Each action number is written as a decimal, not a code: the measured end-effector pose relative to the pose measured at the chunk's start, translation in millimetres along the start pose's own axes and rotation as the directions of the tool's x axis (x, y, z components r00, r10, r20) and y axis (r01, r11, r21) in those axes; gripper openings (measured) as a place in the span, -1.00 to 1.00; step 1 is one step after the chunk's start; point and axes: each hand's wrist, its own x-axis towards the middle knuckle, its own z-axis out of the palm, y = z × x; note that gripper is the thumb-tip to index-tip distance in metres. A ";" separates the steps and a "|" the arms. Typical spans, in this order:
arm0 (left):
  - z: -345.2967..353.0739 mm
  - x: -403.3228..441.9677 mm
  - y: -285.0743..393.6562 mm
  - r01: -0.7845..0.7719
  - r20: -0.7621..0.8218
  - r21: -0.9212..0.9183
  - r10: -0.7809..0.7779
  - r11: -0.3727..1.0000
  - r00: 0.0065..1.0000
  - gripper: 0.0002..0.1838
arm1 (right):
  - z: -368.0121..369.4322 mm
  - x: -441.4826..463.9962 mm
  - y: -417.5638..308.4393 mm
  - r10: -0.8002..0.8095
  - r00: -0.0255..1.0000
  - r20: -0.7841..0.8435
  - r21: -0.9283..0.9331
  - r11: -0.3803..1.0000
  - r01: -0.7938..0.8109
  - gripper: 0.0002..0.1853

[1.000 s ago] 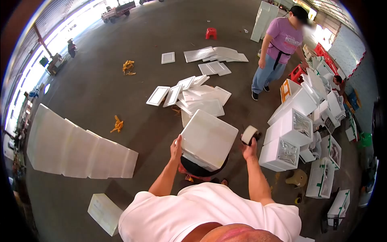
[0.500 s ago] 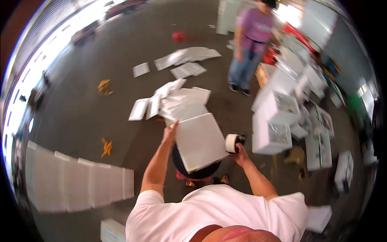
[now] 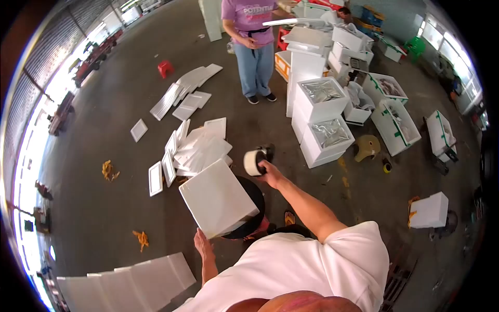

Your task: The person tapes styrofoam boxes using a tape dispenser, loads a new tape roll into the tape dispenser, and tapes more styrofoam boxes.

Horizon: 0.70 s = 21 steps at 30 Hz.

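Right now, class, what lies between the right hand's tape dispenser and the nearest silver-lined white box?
In the head view, bare grey floor shows between the tape dispenser and that box.

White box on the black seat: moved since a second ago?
Yes, left in view: the black seat, earlier showing mainly below the white box, now shows along the box's right.

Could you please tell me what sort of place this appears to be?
Probably a warehouse or packing hall: white foam boxes stand stacked, loose foam lids lie on the floor, and the right hand holds a tape roll.
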 end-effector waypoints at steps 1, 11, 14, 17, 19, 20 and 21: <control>7.5 -15.2 -1.3 0.196 -0.020 -0.209 -0.205 0.958 0.979 -0.27 | 18.3 5.4 -6.8 -0.027 0.999 -0.033 -0.065 0.998 0.024 -0.61; 89.3 -38.0 7.8 -0.003 -0.352 -0.493 -0.196 0.870 0.915 -0.24 | 90.7 91.1 -1.0 0.175 0.980 0.094 -0.319 0.938 -0.137 -0.72; 79.9 -28.2 12.7 -0.051 -0.282 -0.565 -0.135 0.823 0.950 -0.30 | 89.8 91.7 0.3 0.147 0.989 0.023 -0.468 0.876 -0.119 -0.45; 62.8 -12.8 18.4 -0.044 -0.331 -0.454 -0.123 0.890 0.936 -0.34 | 77.1 67.3 -10.5 0.118 0.993 -0.004 -0.411 0.905 -0.109 -0.51; 45.2 34.9 -5.4 -0.110 -0.298 -0.429 -0.026 0.897 0.954 -0.36 | 64.8 58.7 -7.7 0.088 0.996 -0.032 -0.442 0.892 -0.093 -0.52; 38.7 50.5 -20.2 -0.179 -0.281 -0.404 0.065 0.897 0.958 -0.38 | 58.7 51.6 -6.2 0.053 0.997 -0.062 -0.407 0.911 -0.074 -0.50; 33.3 45.9 -0.2 -0.241 -0.213 -0.426 0.162 0.872 0.963 -0.41 | 46.4 41.1 -0.8 0.033 0.995 -0.097 -0.373 0.925 -0.067 -0.49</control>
